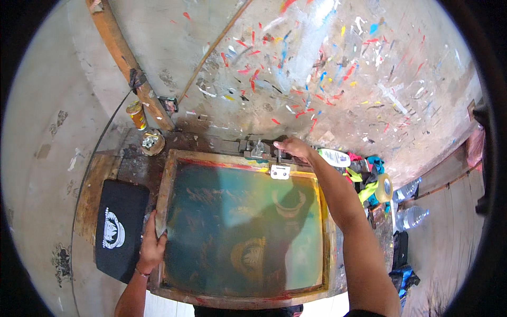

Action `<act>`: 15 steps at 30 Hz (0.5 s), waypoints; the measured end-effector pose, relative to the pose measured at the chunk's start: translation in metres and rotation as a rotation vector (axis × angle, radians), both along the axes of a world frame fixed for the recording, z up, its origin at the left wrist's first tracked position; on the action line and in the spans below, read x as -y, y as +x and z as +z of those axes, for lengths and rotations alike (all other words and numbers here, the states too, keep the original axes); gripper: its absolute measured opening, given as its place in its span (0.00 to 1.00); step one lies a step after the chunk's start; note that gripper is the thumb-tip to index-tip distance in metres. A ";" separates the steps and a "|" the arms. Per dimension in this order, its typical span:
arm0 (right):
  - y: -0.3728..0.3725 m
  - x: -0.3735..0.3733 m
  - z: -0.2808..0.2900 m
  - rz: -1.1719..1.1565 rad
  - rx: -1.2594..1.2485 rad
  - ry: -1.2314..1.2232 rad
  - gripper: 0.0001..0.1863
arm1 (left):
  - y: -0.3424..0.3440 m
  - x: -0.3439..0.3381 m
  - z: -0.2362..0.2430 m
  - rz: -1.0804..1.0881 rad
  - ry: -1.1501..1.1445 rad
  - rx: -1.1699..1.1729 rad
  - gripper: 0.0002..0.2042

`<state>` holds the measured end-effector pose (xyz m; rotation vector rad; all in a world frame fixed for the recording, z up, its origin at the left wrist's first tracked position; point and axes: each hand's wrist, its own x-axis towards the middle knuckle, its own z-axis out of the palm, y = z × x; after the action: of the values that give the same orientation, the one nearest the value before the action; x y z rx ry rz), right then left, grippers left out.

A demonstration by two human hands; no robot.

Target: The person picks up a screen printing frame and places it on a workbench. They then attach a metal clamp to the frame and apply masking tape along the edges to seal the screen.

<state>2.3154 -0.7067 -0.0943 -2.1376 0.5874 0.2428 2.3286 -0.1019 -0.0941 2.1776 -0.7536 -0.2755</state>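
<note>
A wooden screen-printing frame (pixel 167 195) with a green mesh (pixel 222 222) lies flat on the bench before me. Faint round emblems show in the mesh. My left hand (pixel 152 245) grips the frame's left side, its fingers along the outer edge. At the far edge, a metal hinge clamp (pixel 280 171) sits on the frame's wooden rail. My right hand (pixel 294 148) reaches over the frame's right part, fingers closed on the clamp's upright screw behind the plate. Left of the frame, beside my left hand, lies a black panel (pixel 127 208) with a white printed emblem.
A yellow can (pixel 137 115) and a small container of pale bits (pixel 152 141) stand at the back left, near a wooden post (pixel 119 47). At right are a white bottle (pixel 334 157), coloured rags (pixel 367 185), a tape roll (pixel 384 188) and plastic bottles (pixel 412 216). A paint-smeared wall (pixel 317 68) rises behind.
</note>
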 end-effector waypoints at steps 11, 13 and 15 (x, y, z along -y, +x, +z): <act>0.012 -0.005 0.007 0.182 -0.047 -0.487 0.45 | 0.002 -0.002 -0.004 -0.035 -0.052 0.088 0.35; 0.003 -0.008 0.022 0.088 -0.068 -0.230 0.40 | 0.001 -0.005 -0.006 -0.050 -0.090 0.070 0.35; 0.002 -0.015 0.033 0.081 -0.111 -0.075 0.33 | 0.001 -0.007 -0.008 -0.054 -0.100 0.109 0.35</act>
<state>2.3177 -0.6918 -0.0612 -2.2338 0.5826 0.3920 2.3292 -0.0952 -0.1016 2.0932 -0.8699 -0.1448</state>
